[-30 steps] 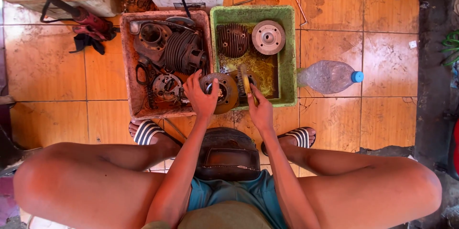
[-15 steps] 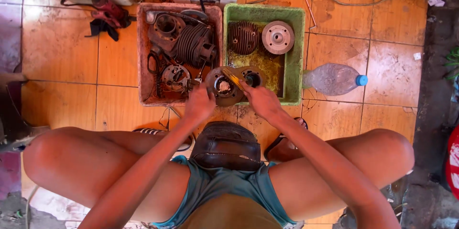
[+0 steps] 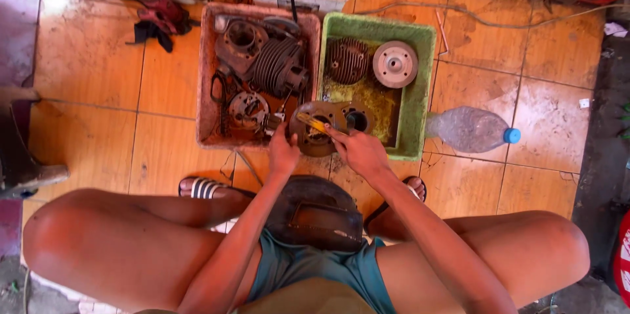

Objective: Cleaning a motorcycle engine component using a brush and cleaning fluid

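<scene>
The left hand (image 3: 283, 151) now sits at the near-left edge of the engine cover (image 3: 328, 125), fingers curled against its rim and steadying it, where half a second ago it reached further left and higher over the part. The cover itself rests across the seam between the red tray (image 3: 205, 91) and the green tray (image 3: 415, 91), its near edge over the tiles, much where it lay before. A yellow-handled tool (image 3: 312, 122) lies across the cover's big round opening, and it has swung: earlier it stood close to upright in the right hand, now its long axis runs from upper left down to lower right, tip toward the red tray, handle end toward the right hand (image 3: 357, 151). That hand pinches the handle between fingertips and thumb. Judging by this, the work has passed from positioning to scraping or prying at the opening's rim.
</scene>
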